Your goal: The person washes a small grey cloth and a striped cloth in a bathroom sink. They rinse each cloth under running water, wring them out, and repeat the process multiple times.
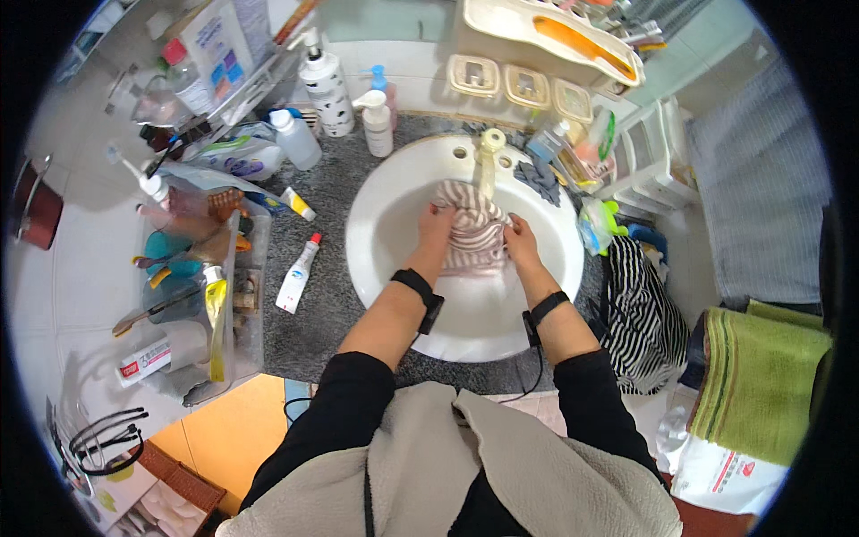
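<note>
Both of my hands hold a striped pink-and-white cloth (473, 228) inside a white oval washbasin (376, 282). My left hand (437, 227) grips its left side, and my right hand (522, 238) pinches its right edge. The cloth is bunched at the top, right beneath the cream faucet (489, 161); its lower part hangs toward the bowl. I cannot tell whether water is running. On the basin's right rim lies a crumpled grey cloth (539, 180). Black bands circle both of my wrists.
Left of the basin, a toothpaste tube (298, 275) and a small yellow-white tube (298, 204) lie on the dark stone counter (315, 335). Pump bottles (327, 94) stand behind. A clear organizer (251, 322) edges the left. Striped black-and-white fabric (644, 315) and a green towel (765, 382) hang right.
</note>
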Action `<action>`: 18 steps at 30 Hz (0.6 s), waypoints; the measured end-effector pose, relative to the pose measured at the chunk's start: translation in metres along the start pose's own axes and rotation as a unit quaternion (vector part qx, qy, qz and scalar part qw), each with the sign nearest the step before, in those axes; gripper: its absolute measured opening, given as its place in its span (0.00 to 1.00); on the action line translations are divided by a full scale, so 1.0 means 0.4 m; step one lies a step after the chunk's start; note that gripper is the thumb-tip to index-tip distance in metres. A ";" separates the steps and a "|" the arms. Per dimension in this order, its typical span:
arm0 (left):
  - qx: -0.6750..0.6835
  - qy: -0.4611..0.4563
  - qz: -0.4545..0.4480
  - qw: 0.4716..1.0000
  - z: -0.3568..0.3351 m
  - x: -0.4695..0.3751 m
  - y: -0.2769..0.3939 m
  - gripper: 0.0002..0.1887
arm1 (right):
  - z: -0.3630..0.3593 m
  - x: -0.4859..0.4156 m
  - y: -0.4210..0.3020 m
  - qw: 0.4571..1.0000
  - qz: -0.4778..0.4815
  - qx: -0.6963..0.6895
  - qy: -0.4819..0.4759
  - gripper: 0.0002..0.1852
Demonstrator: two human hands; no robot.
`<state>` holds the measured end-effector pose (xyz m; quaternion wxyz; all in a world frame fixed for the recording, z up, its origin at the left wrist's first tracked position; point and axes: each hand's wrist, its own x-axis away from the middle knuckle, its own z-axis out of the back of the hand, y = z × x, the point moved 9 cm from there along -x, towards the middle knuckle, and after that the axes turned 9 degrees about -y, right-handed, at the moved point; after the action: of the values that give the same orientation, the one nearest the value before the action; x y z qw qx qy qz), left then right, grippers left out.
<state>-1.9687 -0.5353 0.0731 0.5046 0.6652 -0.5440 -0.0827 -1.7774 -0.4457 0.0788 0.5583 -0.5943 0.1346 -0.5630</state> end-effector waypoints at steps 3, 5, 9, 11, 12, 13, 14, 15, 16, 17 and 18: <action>0.070 -0.049 0.001 0.996 -0.032 0.014 0.003 0.20 | -0.060 0.032 0.043 0.955 -0.110 -0.263 -0.083 0.27; -0.008 -0.085 -0.033 0.996 -0.069 0.028 -0.009 0.20 | -0.144 0.021 -0.034 0.906 -0.018 -0.367 -0.209 0.31; -0.299 -0.095 -0.136 0.940 -0.119 0.032 -0.005 0.21 | -0.163 -0.020 -0.030 0.938 -0.002 -0.308 -0.157 0.25; -0.396 -0.074 -0.141 0.904 -0.120 0.022 -0.004 0.21 | -0.129 -0.029 -0.011 0.959 0.023 -0.271 -0.082 0.22; -0.383 -0.071 -0.154 0.908 -0.120 0.020 0.002 0.21 | -0.116 -0.031 -0.008 0.961 0.047 -0.265 -0.055 0.18; -0.362 -0.067 -0.128 0.921 -0.110 0.013 -0.006 0.21 | -0.103 -0.033 -0.018 0.976 0.082 -0.199 -0.041 0.17; -0.338 -0.065 -0.124 0.931 -0.103 0.011 -0.004 0.21 | -0.095 -0.034 -0.031 0.983 0.119 -0.135 -0.032 0.17; -0.311 -0.062 -0.113 0.942 -0.093 0.009 -0.006 0.21 | -0.090 -0.034 -0.045 0.985 0.155 -0.070 -0.023 0.17; -0.257 -0.072 -0.085 0.960 -0.085 0.008 -0.019 0.21 | -0.089 -0.037 -0.046 0.986 0.161 -0.038 -0.023 0.17; -0.200 -0.080 -0.050 0.975 -0.074 0.008 -0.034 0.22 | -0.089 -0.039 -0.048 0.986 0.166 -0.006 -0.023 0.18; -0.146 -0.089 -0.012 0.985 -0.065 0.008 -0.051 0.22 | -0.086 -0.042 -0.044 0.987 0.157 0.023 -0.015 0.19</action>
<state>-1.9372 -0.5248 0.0714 0.5449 0.5813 -0.5604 -0.2262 -1.8194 -0.4442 0.0756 0.6555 -0.5613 0.2045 -0.4621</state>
